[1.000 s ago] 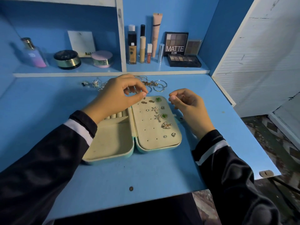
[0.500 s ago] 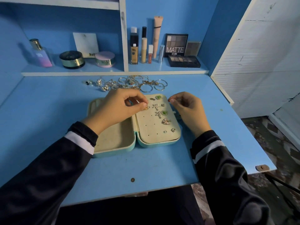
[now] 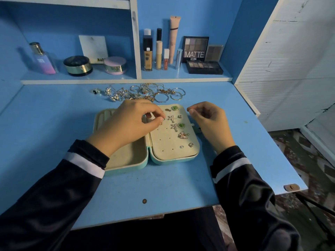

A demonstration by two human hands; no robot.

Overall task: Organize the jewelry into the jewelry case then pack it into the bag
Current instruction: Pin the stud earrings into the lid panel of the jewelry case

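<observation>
pinching a small gold earring (image 3: 161, 122) in the left hand (image 3: 130, 124), at the upper left of the holed panel (image 3: 168, 144) inside the open jewelry case (image 3: 126, 169), laid flat on the tabletop (image 3: 163, 182). holding the right hand (image 3: 210, 122) curled just beside the case's right edge; cannot tell whether anything tiny sits between its fingertips.

likely ways to go wrong:
- missing the hole and bending the post, with the spot hidden under the fingers.
- dropping the earring into the bare left tray or onto the tabletop, hard to find again at that size.
- brushing the starfish studs (image 3: 171, 118) just beside and knocking one loose.
- shoving the light case while pressing, with nothing seen pinning it down.

near the case's far edge, a tangled heap of rings, hoops and chains (image 3: 143, 92), not yet sorted and apt to snag together when lifted. behind it, on the shelf (image 3: 117, 81), a perfume bottle (image 3: 43, 60), two round jars, makeup tubes and an eyeshadow palette (image 3: 204, 67), all well apart from the work. reaching the heap means crossing over the filled panel, so sleeves could drag across the seated studs. no bag in view.
</observation>
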